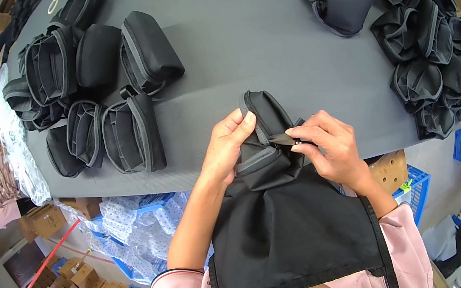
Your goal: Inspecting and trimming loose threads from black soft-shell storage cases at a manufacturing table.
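Note:
At the near edge of the table, my left hand [229, 144] is closed on a black zippered pouch [269, 112], thumb on top near its zip. The pouch is open along the zip and tilted, its lower part against my black apron [291, 225]. From the right, my right hand [330, 146] pinches a small pair of thread snips [282, 139]. Their dark pointed blades lie at the pouch's zipper edge, aimed left toward my left hand. Most of the snips' handle is hidden by my fingers.
Several similar black pouches [151, 51] stand at the left of the grey table [215, 44]. More are heaped at the right, with a single pouch [339, 3] lying apart. Below the edge are blue crates [422, 192] with wrapped goods; cardboard boxes [86, 278] fill the lower left.

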Available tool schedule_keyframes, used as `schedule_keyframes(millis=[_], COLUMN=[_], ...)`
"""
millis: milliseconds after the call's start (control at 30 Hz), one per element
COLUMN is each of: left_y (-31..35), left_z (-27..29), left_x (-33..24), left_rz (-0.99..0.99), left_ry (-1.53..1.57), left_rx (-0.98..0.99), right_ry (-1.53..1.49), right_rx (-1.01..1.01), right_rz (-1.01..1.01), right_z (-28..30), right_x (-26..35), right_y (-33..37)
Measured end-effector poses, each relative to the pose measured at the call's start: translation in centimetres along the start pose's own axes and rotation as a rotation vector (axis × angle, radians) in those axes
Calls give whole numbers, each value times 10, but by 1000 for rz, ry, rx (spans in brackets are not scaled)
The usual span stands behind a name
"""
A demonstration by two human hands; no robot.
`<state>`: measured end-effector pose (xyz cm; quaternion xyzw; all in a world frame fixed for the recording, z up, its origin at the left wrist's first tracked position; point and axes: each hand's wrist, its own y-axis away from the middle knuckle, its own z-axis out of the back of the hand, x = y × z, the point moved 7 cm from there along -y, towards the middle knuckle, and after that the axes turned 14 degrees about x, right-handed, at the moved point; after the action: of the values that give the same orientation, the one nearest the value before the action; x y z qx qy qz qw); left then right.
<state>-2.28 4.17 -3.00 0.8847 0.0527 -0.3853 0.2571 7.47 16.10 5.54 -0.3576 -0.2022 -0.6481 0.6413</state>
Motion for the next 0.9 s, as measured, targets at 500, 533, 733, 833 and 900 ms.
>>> schedule_keyframes(millis=[500,533,733,833,900], left_y=[13,17,94,144,151], left_z=[8,7,9,-6,19], left_x=[4,-3,-141,-208,-216], left_rz=[14,8,-188,-374,-142], left_ry=[167,116,-910,-1616,-1919], left_rx=[114,88,-295,-472,-627], right_ry=[2,-105,-397,-479,-529], right_rx=[124,74,-152,-110,-147], right_rz=[84,27,-356,-499,-549], right_z=[-10,-7,0,-1,5], right_x=[24,18,-61,-76,-88], right_y=[-9,-10,17,39,32])
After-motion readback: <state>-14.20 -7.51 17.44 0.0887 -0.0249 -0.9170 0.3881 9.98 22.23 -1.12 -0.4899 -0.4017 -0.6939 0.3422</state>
